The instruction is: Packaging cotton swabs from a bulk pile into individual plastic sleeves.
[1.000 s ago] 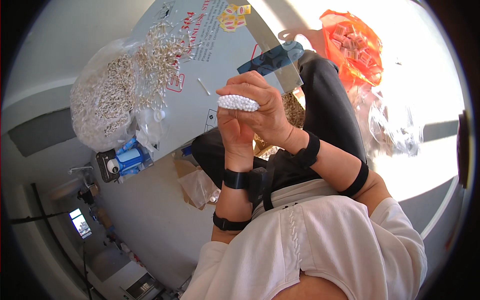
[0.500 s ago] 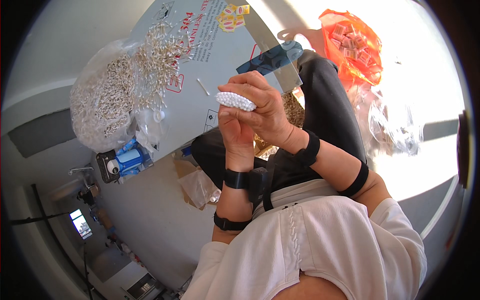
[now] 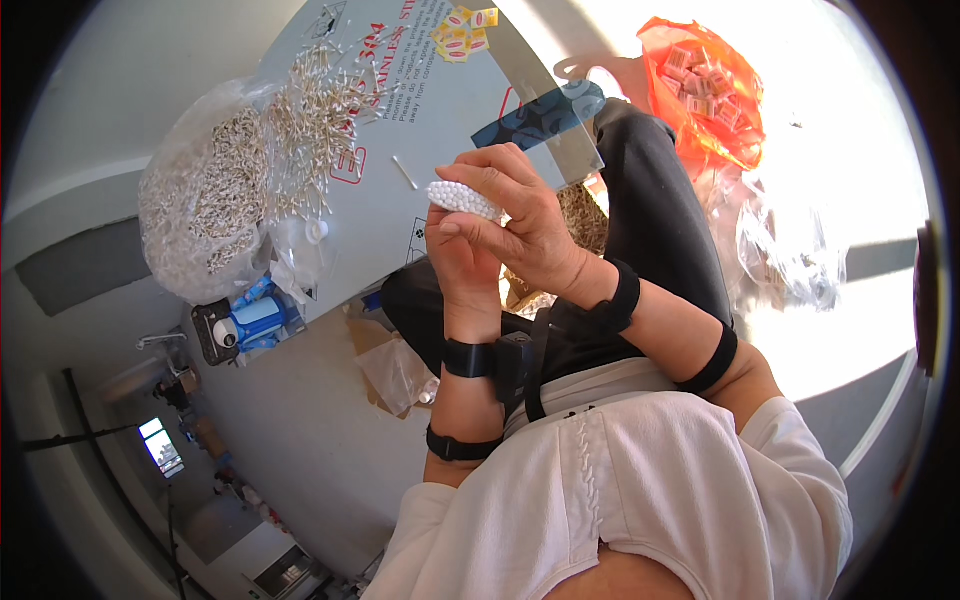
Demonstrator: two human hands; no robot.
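Observation:
Both hands are raised together in front of me over my dark-trousered lap. Between them is a tight bundle of cotton swabs (image 3: 461,198), its white tips facing out to the left. My left hand (image 3: 458,255) grips the bundle from below. Wrapped over the bundle's top and right side is my right hand (image 3: 527,222), fingers curled around it. The swab sticks are hidden inside the two hands. Each forearm wears black bands.
A printed cardboard sheet (image 3: 440,120) lies on the floor with a loose pile of swabs (image 3: 310,110), one stray swab (image 3: 405,172) and small yellow boxes (image 3: 463,25). Left: a clear bag of swabs (image 3: 200,215) and a blue object (image 3: 252,322). Right: an orange bag of boxes (image 3: 705,90) and clear bags (image 3: 780,250).
The bundle has shifted and tilted slightly between my fingers; both hands stay in nearly the same place.

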